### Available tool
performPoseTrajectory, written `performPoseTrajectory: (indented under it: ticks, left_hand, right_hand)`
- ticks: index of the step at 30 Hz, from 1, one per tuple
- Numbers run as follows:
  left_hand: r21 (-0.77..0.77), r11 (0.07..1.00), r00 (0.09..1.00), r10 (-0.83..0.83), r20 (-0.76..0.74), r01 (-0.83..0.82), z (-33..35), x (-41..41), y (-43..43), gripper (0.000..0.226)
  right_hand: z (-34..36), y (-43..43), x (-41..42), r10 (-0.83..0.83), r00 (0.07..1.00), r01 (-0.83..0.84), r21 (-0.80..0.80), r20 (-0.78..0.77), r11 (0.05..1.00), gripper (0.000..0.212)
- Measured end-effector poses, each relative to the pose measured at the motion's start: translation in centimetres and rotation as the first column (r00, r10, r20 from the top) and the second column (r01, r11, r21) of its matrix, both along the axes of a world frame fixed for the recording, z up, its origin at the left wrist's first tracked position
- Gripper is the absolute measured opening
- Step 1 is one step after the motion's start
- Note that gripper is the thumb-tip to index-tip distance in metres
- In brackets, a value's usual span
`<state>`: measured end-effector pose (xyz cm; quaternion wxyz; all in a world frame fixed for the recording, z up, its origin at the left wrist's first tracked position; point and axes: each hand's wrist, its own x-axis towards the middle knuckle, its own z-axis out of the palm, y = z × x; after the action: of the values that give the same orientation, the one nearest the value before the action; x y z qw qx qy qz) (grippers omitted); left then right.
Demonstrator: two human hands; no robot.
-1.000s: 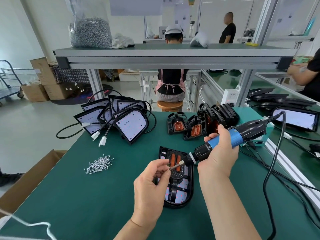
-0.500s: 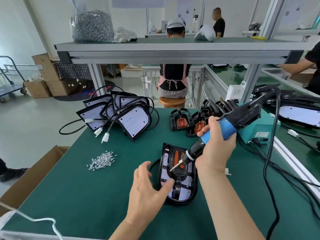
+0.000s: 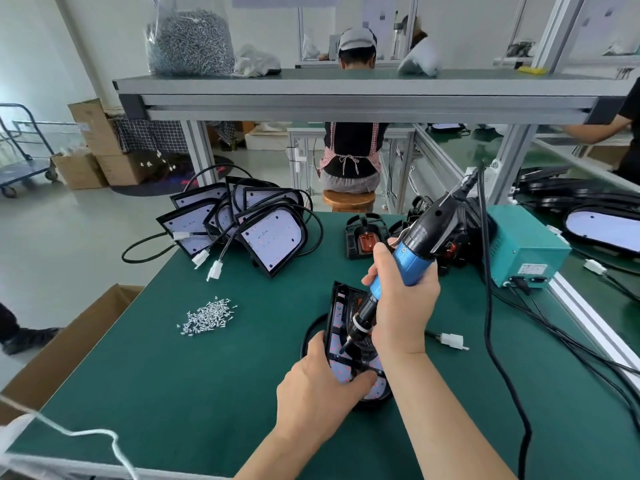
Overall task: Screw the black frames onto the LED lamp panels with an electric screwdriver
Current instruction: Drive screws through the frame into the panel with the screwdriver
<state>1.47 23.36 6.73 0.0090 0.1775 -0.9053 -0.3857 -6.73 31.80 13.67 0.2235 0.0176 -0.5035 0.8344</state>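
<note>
An LED lamp panel with a black frame on top lies on the green table in front of me. My left hand grips its near left edge, thumb across the frame. My right hand holds the blue and black electric screwdriver nearly upright, its bit tip pressed down on the left part of the panel. A pile of small silver screws lies to the left. Several bare LED panels with cables are stacked at the back left. Black frames with orange inserts stand at the back.
A teal power box sits at the right, with black cables trailing across the table. A white connector lies right of the panel. An overhead shelf carries a bag of screws. A cardboard box stands left of the table. People work behind.
My left hand went from holding a screw at the bit to gripping the panel's edge. The screwdriver swung from slanted to nearly upright, and its tip came down onto the panel.
</note>
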Motion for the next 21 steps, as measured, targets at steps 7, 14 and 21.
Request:
performPoseTrajectory:
  ticks: [7, 14, 21]
  left_hand:
    - [0.019, 1.0, 0.999, 0.004, -0.044, -0.003, -0.4, 0.1, 0.1, 0.067]
    - [0.106, 0.994, 0.994, 0.041, -0.106, -0.029, -0.8, 0.3, 0.3, 0.068]
    - [0.141, 0.989, 0.993, 0.066, -0.101, -0.051, -1.1, 0.2, 0.3, 0.071]
  right_hand:
    - [-0.4, -0.3, -0.3, 0.027, 1.0, -0.027, 0.016, -0.005, 1.0, 0.02]
    - [-0.6, -0.6, -0.5, 0.081, 0.997, -0.079, 0.11, -0.014, 0.991, 0.018]
    - [-0.6, -1.1, -0.6, 0.167, 0.985, -0.159, 0.162, -0.035, 0.974, 0.016]
